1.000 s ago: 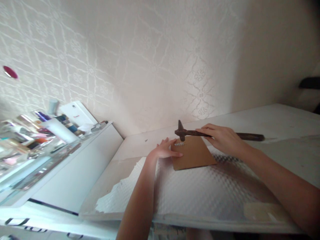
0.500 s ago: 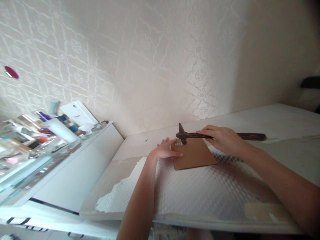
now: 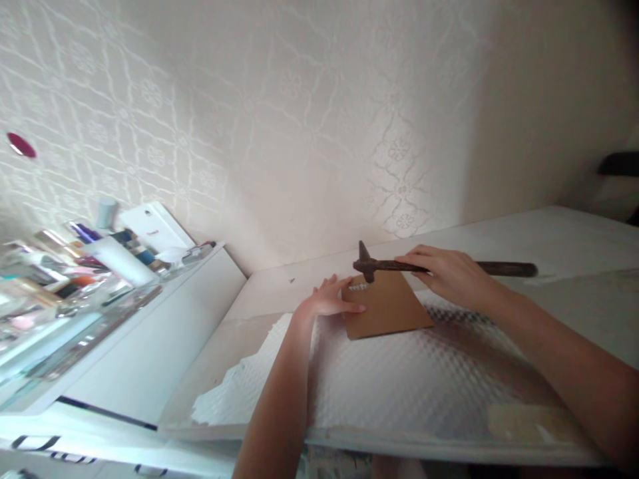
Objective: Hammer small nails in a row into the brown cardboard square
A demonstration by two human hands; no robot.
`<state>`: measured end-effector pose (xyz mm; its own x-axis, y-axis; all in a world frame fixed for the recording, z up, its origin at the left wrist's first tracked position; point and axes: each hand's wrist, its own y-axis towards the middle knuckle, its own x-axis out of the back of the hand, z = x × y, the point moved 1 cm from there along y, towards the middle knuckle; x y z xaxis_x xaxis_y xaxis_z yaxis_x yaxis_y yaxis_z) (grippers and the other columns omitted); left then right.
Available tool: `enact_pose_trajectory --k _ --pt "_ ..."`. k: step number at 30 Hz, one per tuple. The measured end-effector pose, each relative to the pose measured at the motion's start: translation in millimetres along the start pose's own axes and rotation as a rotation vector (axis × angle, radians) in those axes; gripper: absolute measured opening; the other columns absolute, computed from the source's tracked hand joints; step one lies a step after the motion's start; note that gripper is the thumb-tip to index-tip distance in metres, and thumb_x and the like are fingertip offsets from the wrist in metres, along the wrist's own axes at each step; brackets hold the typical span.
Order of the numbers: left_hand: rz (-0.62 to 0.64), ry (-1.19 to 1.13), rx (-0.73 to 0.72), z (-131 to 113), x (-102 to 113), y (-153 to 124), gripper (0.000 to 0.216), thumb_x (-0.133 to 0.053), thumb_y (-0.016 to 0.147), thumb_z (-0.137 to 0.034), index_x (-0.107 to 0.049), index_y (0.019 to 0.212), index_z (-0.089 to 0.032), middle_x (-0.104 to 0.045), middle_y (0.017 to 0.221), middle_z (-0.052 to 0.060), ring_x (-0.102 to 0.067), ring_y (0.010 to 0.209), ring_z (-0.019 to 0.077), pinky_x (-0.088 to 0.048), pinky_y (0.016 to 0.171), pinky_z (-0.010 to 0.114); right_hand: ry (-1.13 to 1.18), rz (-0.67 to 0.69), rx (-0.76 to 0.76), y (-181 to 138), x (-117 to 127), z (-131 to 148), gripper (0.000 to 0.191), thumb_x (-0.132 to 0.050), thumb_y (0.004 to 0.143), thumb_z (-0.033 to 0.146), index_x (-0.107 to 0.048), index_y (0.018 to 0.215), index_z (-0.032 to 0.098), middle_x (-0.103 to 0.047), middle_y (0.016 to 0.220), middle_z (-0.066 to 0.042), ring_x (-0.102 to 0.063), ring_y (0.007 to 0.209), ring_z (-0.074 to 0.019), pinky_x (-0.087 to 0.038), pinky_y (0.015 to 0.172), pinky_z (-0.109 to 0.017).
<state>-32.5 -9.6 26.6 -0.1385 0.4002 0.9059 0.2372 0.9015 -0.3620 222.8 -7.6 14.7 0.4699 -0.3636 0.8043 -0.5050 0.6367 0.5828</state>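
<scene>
My right hand (image 3: 446, 273) is wrapped round the handle of a dark hammer (image 3: 368, 264). The hammer's head hangs over the far edge of a flat brown board (image 3: 392, 309), which looks like cardboard. Near the board's far left corner is a short row of small white pieces (image 3: 358, 287), too small to make out clearly. My left hand (image 3: 332, 297) lies at the board's left edge with its fingers spread, the thumb resting on the board. Beneath the board is a silvery quilted sheet (image 3: 389, 386).
The white table (image 3: 524, 239) runs along a patterned wall (image 3: 309, 133). To the left stands a white cabinet (image 3: 164, 332), its top crowded with bottles and a white box (image 3: 156, 226). A small dark bit (image 3: 292, 280) lies on the table near the wall.
The hammer has risen slightly and shifted a little to the right with my right hand, showing more of the white row. My left hand and the board have stayed put.
</scene>
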Motion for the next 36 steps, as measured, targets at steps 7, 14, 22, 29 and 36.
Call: enact_pose_trajectory --k 7,14,22,29,36 --pt "0.003 -0.005 0.006 -0.9 0.3 -1.3 0.105 -0.049 0.058 -0.082 -0.016 0.145 -0.033 -0.001 0.154 0.007 0.001 0.140 0.0331 -0.006 0.110 0.056 0.021 0.018 0.012 0.2 -0.7 0.2 0.041 -0.044 0.084 0.013 -0.060 0.118 0.028 -0.065 0.105 -0.004 -0.063 0.085 -0.0174 -0.049 0.067 -0.027" --pt "-0.004 -0.021 0.019 -0.3 -0.4 -0.3 0.107 -0.050 0.057 -0.082 -0.016 0.145 -0.032 -0.001 0.154 0.008 0.001 0.140 0.0326 -0.004 0.110 0.055 0.014 0.001 -0.023 0.6 0.7 2.3 0.039 -0.044 0.084 0.012 -0.059 0.118 0.025 -0.064 0.108 -0.004 -0.063 0.088 -0.0188 -0.049 0.068 -0.028" --pt "-0.012 -0.030 -0.012 2.0 -1.3 1.5 0.105 -0.050 0.058 -0.082 -0.016 0.145 -0.034 -0.003 0.154 0.009 0.003 0.140 0.0325 -0.003 0.109 0.057 0.039 0.022 -0.004 1.4 1.2 7.2 0.040 -0.044 0.085 0.012 -0.059 0.120 0.026 -0.064 0.107 -0.004 -0.063 0.089 -0.0187 -0.049 0.071 -0.029" --pt "-0.011 0.000 0.010 -0.2 -1.1 0.7 0.098 -0.051 0.064 -0.077 -0.018 0.144 -0.033 -0.003 0.154 0.009 0.001 0.139 0.0341 -0.006 0.109 0.057 0.012 0.050 -0.019 0.8 -0.6 5.1 0.041 -0.043 0.085 0.012 -0.059 0.119 0.027 -0.064 0.106 -0.003 -0.063 0.086 -0.0180 -0.048 0.069 -0.028" --pt "-0.039 -0.028 0.028 -2.1 -1.8 -1.2 0.097 -0.054 0.064 -0.074 -0.020 0.144 -0.032 -0.003 0.154 0.009 -0.002 0.140 0.0339 -0.005 0.109 0.056 0.030 -0.002 -0.052 1.0 0.2 3.8 0.039 -0.043 0.085 0.013 -0.059 0.119 0.024 -0.063 0.109 -0.005 -0.062 0.090 -0.0196 -0.048 0.069 -0.029"
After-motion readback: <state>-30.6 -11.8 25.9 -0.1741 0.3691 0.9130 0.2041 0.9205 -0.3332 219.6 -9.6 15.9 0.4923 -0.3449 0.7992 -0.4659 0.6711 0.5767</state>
